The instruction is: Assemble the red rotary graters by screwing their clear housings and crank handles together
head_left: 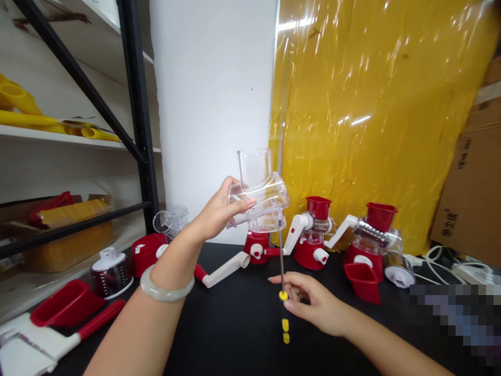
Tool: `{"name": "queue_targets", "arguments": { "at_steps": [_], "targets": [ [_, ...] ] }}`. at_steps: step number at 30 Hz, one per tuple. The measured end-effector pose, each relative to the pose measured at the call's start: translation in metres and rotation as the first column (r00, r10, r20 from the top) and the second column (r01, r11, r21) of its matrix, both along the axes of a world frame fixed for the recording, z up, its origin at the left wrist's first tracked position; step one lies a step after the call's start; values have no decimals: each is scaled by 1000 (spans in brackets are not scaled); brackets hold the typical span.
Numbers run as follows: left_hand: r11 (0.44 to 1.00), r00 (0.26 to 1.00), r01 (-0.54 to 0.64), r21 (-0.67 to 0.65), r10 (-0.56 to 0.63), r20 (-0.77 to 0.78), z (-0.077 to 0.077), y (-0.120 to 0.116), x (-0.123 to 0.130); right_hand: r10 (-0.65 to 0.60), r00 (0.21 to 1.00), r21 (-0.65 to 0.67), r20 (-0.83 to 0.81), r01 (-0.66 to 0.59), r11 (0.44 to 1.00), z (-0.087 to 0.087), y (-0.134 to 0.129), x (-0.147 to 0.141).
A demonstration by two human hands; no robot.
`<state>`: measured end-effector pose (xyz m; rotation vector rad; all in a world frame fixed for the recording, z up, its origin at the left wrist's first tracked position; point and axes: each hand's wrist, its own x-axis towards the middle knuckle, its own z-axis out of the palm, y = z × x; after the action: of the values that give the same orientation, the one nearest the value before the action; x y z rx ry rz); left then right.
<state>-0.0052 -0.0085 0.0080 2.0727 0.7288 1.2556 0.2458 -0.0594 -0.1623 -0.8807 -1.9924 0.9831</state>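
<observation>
My left hand [229, 206] is wrapped round a clear plastic grater body [256, 193], holding it up above the black table, tilted, with its round feed tube upward. My right hand [309, 303] grips the black and yellow handle of a screwdriver [282, 261]. The screwdriver's long shaft points up, and its tip overlaps the lower right edge of the clear body; whether it touches a screw I cannot tell. Beneath the clear body a red base [257, 246] shows, and a white crank handle [227, 269] with a red grip lies beside my left forearm.
Two red and clear rotary graters [312, 235] [371, 240] stand at the back right. On the left lie a grater drum [111, 271], a red hopper [66, 303] and another red base [147, 253]. A metal shelf [139, 104] borders the left; cables [442, 256] lie far right.
</observation>
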Motion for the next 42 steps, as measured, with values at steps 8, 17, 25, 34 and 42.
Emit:
{"name": "queue_targets", "arguments": {
  "at_steps": [8,17,25,34,42],
  "targets": [
    [1000,1000,7,-4,-7,-2,1,-1,0,-77,997,-39,-22,76,996,-5,-2,-7],
    [1000,1000,-8,2,8,-5,1,-2,-1,-80,997,39,9,80,996,-2,0,-4],
    [1000,1000,-12,5,12,-9,1,-1,-1,-5,1000,75,5,4,997,1,-4,-6],
    [1000,1000,-6,10,6,-10,1,-2,-2,12,1000,39,-17,-12,999,0,-6,-5],
    [1000,1000,2,11,-2,-17,1,-1,-2,-33,999,56,-37,35,998,-6,0,-6]
  ]
}}
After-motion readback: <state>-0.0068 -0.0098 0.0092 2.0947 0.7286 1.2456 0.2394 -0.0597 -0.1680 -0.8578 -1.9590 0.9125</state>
